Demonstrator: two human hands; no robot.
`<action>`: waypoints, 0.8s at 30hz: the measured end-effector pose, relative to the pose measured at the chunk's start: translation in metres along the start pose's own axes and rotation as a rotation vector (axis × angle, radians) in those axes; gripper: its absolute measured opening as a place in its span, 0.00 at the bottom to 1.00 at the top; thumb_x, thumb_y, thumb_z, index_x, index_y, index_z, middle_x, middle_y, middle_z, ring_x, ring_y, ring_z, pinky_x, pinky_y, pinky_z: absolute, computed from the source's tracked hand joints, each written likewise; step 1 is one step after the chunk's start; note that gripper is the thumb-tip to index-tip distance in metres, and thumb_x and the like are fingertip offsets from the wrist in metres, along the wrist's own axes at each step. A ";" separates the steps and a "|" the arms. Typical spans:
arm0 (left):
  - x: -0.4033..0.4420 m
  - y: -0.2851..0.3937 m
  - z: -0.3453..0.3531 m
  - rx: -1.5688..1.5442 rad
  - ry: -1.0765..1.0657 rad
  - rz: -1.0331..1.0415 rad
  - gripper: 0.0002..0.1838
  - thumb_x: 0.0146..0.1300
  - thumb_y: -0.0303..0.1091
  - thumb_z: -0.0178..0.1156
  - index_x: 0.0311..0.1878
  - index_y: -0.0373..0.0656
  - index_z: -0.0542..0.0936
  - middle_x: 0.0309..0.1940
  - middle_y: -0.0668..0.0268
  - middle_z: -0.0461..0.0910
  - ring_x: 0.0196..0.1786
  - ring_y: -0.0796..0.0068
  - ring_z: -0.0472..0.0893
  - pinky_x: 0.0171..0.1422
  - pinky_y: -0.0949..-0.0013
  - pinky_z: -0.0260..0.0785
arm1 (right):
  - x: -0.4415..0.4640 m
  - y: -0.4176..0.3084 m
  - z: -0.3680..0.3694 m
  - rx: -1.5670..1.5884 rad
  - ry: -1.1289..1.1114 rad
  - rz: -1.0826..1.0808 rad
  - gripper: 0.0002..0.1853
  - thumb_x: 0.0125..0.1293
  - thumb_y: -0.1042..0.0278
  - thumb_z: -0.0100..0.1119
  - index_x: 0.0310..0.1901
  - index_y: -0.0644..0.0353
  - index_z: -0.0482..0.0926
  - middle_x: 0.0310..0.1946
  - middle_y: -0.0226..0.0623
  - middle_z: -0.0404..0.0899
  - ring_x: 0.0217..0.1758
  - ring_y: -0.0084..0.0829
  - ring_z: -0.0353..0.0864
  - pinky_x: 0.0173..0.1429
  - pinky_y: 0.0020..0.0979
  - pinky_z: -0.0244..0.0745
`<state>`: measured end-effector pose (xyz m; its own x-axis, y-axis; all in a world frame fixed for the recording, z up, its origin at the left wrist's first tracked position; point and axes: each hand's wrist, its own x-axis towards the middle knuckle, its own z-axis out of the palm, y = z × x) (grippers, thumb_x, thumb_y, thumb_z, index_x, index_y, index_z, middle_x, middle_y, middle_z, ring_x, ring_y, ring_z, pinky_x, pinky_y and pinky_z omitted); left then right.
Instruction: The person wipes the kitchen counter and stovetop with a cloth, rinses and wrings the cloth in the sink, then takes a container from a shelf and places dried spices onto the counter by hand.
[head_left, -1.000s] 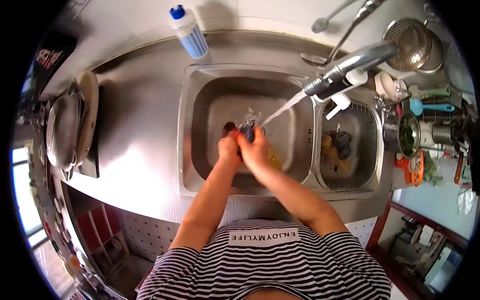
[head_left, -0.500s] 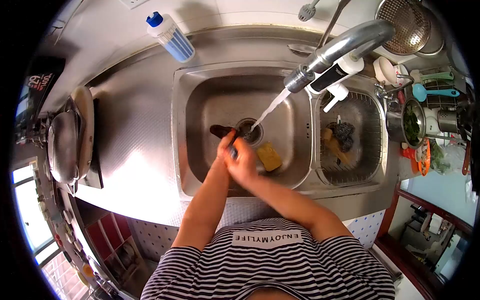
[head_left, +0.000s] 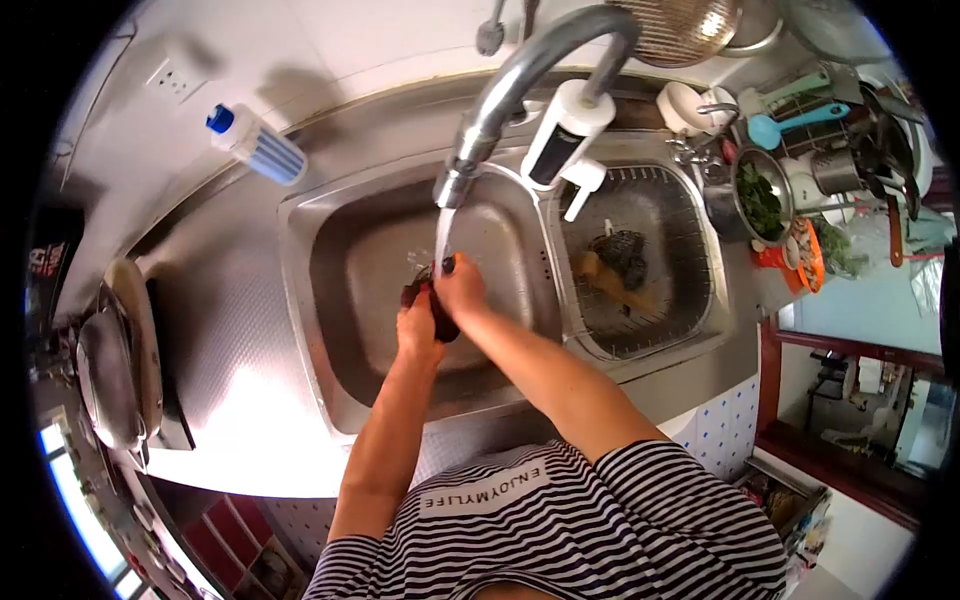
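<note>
Stand at the steel counter and work low inside the large basin, well within its rim, to confine splash. Leave the smaller basin, just beside it, out of the working area. Use the curved tap as positioned, spout above the hands and running. Steer the forearms clear of the white bottle at the back of the counter. Note the left hand closed around the held item, and the right hand just beside it, fingers curled around something dark. Place the work directly under the stream, falling right beside the right fingers. Locate the dark item between the hands, in the large basin; exact identity: cannot tell, most of the surface being covered. Brace it firmly with the left hand, rub with short strokes, and turn it to wet every face; wet surfaces probably slippery. Grip the black-tipped piece lightly; any join to the dark item: cannot tell.
</note>
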<state>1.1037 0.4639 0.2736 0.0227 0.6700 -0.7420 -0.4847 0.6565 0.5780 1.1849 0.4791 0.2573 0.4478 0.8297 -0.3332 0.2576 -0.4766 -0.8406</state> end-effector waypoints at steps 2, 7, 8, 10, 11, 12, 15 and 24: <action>-0.010 0.014 0.003 0.081 -0.071 0.068 0.11 0.65 0.34 0.52 0.48 0.44 0.75 0.38 0.65 0.78 0.40 0.70 0.78 0.44 0.64 0.73 | -0.031 -0.005 0.005 -0.008 0.247 -0.112 0.13 0.58 0.63 0.59 0.37 0.65 0.73 0.34 0.57 0.78 0.39 0.54 0.78 0.40 0.46 0.71; 0.019 0.017 -0.022 0.186 -0.130 0.008 0.15 0.62 0.36 0.58 0.47 0.36 0.75 0.39 0.60 0.79 0.38 0.67 0.79 0.43 0.64 0.73 | -0.047 0.002 -0.007 0.136 -0.064 0.025 0.26 0.59 0.51 0.61 0.46 0.68 0.71 0.38 0.53 0.78 0.43 0.45 0.80 0.44 0.39 0.73; 0.014 0.020 -0.016 0.262 -0.174 -0.019 0.16 0.62 0.36 0.58 0.49 0.35 0.75 0.39 0.59 0.79 0.41 0.65 0.79 0.46 0.63 0.72 | -0.015 0.009 -0.010 0.073 -0.070 0.217 0.29 0.58 0.48 0.61 0.47 0.70 0.70 0.40 0.54 0.78 0.43 0.44 0.80 0.44 0.37 0.73; -0.002 0.033 -0.003 0.447 -0.395 0.003 0.16 0.61 0.32 0.58 0.51 0.35 0.75 0.44 0.62 0.78 0.48 0.67 0.77 0.53 0.65 0.69 | 0.025 0.017 -0.022 0.184 -0.155 0.386 0.39 0.58 0.37 0.56 0.54 0.70 0.68 0.49 0.49 0.74 0.47 0.39 0.77 0.50 0.36 0.71; -0.001 0.039 -0.002 0.693 -0.492 0.004 0.17 0.59 0.30 0.59 0.51 0.36 0.75 0.44 0.63 0.79 0.48 0.68 0.77 0.53 0.66 0.69 | 0.036 0.019 -0.026 0.206 -0.290 0.324 0.39 0.57 0.36 0.56 0.57 0.66 0.68 0.50 0.45 0.74 0.48 0.37 0.76 0.51 0.36 0.70; -0.004 0.045 -0.001 0.940 -0.584 0.005 0.18 0.58 0.29 0.60 0.52 0.36 0.75 0.44 0.64 0.79 0.48 0.68 0.77 0.53 0.67 0.68 | 0.044 0.025 -0.025 0.225 -0.426 0.264 0.40 0.56 0.34 0.56 0.60 0.62 0.68 0.50 0.42 0.75 0.49 0.36 0.75 0.52 0.36 0.69; -0.019 0.059 0.007 1.095 -0.698 0.109 0.19 0.51 0.29 0.63 0.48 0.38 0.77 0.35 0.69 0.79 0.42 0.74 0.77 0.50 0.71 0.67 | 0.025 -0.021 -0.045 0.185 -0.460 0.237 0.26 0.56 0.43 0.62 0.43 0.59 0.80 0.37 0.36 0.79 0.41 0.29 0.76 0.45 0.31 0.69; -0.022 0.039 -0.023 -0.224 -0.266 -0.594 0.41 0.61 0.69 0.41 0.63 0.41 0.66 0.54 0.56 0.74 0.50 0.55 0.74 0.50 0.50 0.69 | -0.028 -0.057 -0.021 0.290 -0.307 0.005 0.22 0.54 0.49 0.65 0.41 0.62 0.80 0.32 0.42 0.81 0.36 0.37 0.81 0.40 0.37 0.72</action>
<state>1.0637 0.4668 0.3045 0.5406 0.3001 -0.7859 -0.4923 0.8704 -0.0063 1.1760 0.4770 0.3238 0.1616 0.8966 -0.4124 -0.0150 -0.4156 -0.9094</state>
